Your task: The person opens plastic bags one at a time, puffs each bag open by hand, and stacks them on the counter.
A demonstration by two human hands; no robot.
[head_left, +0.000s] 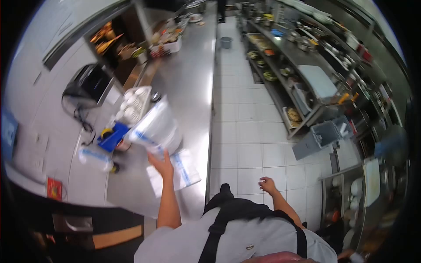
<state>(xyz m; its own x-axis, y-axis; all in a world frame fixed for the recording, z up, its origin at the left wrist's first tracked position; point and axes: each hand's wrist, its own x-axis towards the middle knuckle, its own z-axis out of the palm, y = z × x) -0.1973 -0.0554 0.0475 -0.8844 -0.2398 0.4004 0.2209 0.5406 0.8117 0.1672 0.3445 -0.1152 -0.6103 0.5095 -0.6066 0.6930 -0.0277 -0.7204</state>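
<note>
My left hand (162, 166) is at the lower edge of a clear plastic bag (158, 125) with blue print, thumb and fingers on either side of it. The bag leans up over the steel counter and looks stuffed with something pale that I cannot make out. Under it lies a flat white packet (186, 168) with a blue stripe. My right hand (266, 185) hangs over the floor tiles, holding nothing, its fingers loosely bent and apart.
Beside the bag are a white tray of cups (133, 104), a blue tape dispenser (114, 136) and a clear bottle (95, 159). A black printer (89, 83) hangs on the wall. Across the aisle stand steel shelving (280, 74) and a grey bin (311, 142).
</note>
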